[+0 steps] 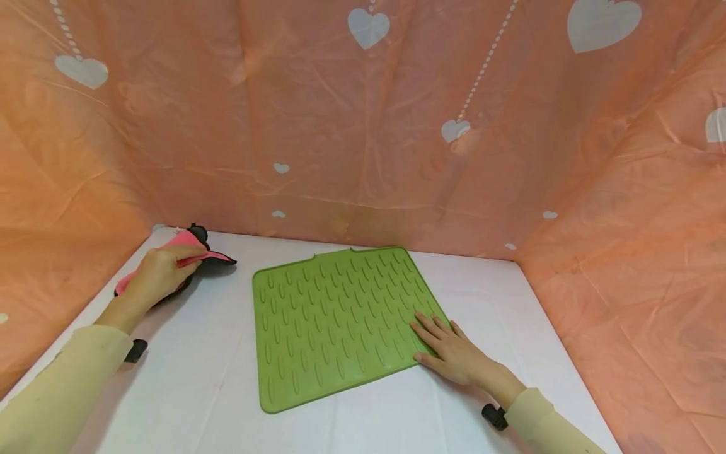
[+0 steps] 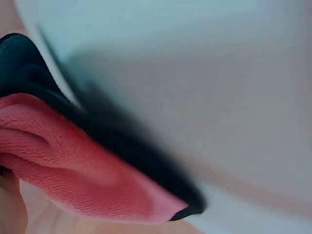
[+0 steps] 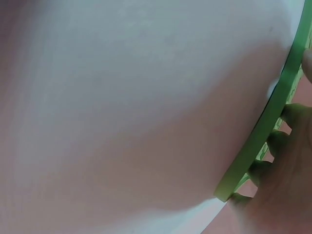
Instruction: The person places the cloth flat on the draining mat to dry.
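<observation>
My left hand (image 1: 160, 271) pinches a pink cloth with black edging (image 1: 184, 238) at the back left of the white table. Part of the cloth lies under and behind the hand, and one black-edged corner sticks out to the right. Up close in the left wrist view, the cloth (image 2: 92, 170) looks plush and folded. A green textured mat (image 1: 334, 315) lies flat in the middle, slightly turned. Fingers spread, my right hand (image 1: 456, 353) rests on the mat's front right corner. The right wrist view shows its fingertips on the raised rim of the mat (image 3: 263, 131).
The white tabletop (image 1: 187, 391) surrounds the mat. Orange curtains (image 1: 340, 126) with pale hearts hang behind and at both sides of the table. A black wrist strap piece (image 1: 495, 416) sits at the right wrist, another black piece (image 1: 136, 350) at the left.
</observation>
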The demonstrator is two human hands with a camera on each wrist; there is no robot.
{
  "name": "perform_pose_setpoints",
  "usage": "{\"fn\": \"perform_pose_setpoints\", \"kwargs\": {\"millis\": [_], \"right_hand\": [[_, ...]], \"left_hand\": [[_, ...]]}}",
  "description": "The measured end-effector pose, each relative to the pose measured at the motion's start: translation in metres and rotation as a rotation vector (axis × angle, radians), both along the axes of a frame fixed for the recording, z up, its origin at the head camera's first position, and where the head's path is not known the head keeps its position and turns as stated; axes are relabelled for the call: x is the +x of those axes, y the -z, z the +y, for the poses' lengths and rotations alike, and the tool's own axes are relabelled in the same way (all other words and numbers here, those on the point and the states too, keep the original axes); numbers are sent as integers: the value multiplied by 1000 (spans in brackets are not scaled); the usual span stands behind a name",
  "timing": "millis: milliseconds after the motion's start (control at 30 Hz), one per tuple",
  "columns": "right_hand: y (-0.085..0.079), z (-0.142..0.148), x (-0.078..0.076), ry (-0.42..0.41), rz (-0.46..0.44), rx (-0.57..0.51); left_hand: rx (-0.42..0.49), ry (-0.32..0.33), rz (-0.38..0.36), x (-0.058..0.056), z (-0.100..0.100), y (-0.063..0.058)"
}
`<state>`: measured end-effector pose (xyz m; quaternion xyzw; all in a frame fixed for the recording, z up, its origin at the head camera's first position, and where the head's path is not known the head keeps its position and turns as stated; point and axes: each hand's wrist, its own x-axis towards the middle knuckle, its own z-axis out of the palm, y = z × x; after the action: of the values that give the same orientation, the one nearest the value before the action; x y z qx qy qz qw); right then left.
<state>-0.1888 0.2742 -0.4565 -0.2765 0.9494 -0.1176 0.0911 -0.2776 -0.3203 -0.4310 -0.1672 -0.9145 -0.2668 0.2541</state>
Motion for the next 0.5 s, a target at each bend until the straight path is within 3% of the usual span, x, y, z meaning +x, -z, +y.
{"fn": "perform_pose_setpoints", "kwargs": {"millis": [100, 300, 500], "right_hand": [[0, 0, 0, 2, -2, 3], [0, 0, 0, 0, -1, -3], [2, 1, -1, 2, -1, 1]], "left_hand": [[38, -8, 112, -3, 4, -10], [93, 10, 271, -7, 22, -44], [121, 118, 386, -8, 56, -70]]}}
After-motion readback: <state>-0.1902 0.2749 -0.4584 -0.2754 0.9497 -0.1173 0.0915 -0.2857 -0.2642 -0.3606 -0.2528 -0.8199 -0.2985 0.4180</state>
